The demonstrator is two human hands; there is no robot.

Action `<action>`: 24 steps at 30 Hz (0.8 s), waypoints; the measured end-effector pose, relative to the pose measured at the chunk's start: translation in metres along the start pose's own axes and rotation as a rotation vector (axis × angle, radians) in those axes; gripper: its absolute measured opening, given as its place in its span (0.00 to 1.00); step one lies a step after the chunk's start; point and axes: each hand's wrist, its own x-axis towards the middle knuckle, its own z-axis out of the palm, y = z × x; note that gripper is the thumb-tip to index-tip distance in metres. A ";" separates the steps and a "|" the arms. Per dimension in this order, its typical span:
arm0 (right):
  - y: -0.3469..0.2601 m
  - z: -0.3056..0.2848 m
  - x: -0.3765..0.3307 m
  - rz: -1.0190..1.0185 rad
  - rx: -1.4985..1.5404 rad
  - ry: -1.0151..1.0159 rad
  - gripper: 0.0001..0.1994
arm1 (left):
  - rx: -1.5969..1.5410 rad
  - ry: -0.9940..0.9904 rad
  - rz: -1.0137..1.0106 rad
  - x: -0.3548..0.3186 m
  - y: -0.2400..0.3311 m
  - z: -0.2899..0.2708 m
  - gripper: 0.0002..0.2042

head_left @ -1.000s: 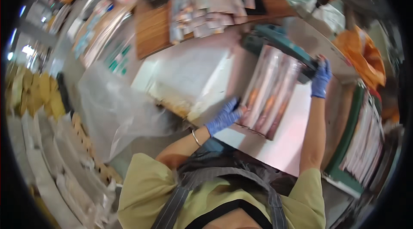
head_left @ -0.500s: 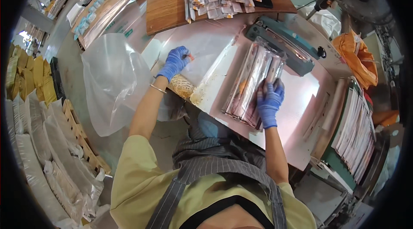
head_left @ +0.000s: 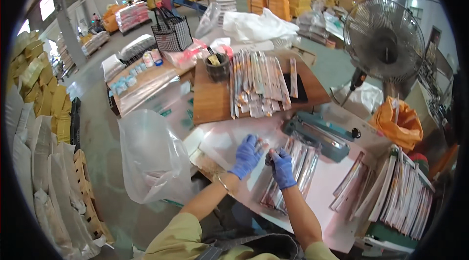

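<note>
Head view shows the fingertips of the blue-gloved left hand (head_left: 246,157) bent in toward the thumb and those of the blue-gloved right hand (head_left: 282,168) curled closely together, the two nearly meeting just left of the long teal-grey tabletop sealer (head_left: 315,140); whether either set pinches something small, I cannot tell. Below the right hand, and partly hidden by it and its forearm, the bundle of slim shiny packs in clear plastic film (head_left: 304,167) lies on the near-left side of the sealer, its far end close to that device. Both bundle and sealer rest on the pale pinkish-white tabletop (head_left: 322,218). To the near right of the sealer lie a few loose slim printed packets (head_left: 349,182), and past them many long white printed packets (head_left: 403,196) stand packed together. Farther right of the sealer sits the crumpled orange woven sack (head_left: 398,123), with the round black floor fan (head_left: 383,40) beyond it. Beyond the sealer and to its left, the brown wooden board (head_left: 210,101) carries a spread row of slim pale packets (head_left: 261,84) and a dark round pot (head_left: 217,69). Well left of the sealer hangs the large translucent plastic bag (head_left: 154,157).
</note>
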 end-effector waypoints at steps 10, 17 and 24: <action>0.001 0.001 0.005 0.131 0.402 -0.142 0.03 | -0.582 -0.324 -0.408 -0.008 0.012 -0.015 0.02; -0.003 0.000 -0.024 0.112 -0.250 0.082 0.09 | 0.256 -0.246 -0.009 -0.013 0.030 -0.011 0.08; -0.005 -0.006 -0.025 -0.047 -0.483 0.209 0.08 | 0.599 -0.301 0.035 -0.014 0.035 -0.005 0.09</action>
